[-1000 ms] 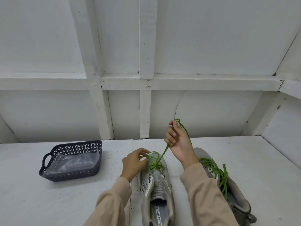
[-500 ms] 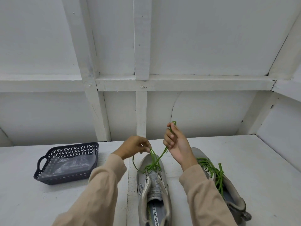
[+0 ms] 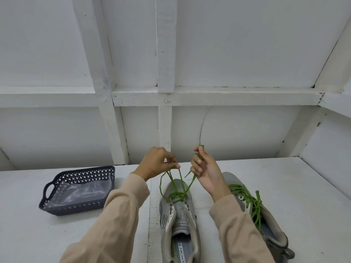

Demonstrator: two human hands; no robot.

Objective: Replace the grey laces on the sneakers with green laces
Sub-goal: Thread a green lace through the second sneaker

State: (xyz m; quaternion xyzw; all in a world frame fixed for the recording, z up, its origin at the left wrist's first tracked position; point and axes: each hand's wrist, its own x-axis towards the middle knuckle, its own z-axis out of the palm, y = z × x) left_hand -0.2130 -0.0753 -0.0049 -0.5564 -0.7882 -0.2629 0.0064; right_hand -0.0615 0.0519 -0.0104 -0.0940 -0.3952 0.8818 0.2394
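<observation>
Below the left hand (image 3: 155,164) and right hand (image 3: 207,173), each pinching one strand, the green lace (image 3: 190,185) rises from the near sneaker (image 3: 178,211); limp, light, likely slippery; best gripped near its tips.

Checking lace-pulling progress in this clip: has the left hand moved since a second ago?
Yes. The left hand has risen from beside the middle sneaker's toe to the table's back edge, pulling the green lace upward.

Green laces (image 3: 177,184) on grey sneakers (image 3: 179,219); dark basket (image 3: 79,179) with diamond lattice; beige sleeves (image 3: 117,221).
</observation>
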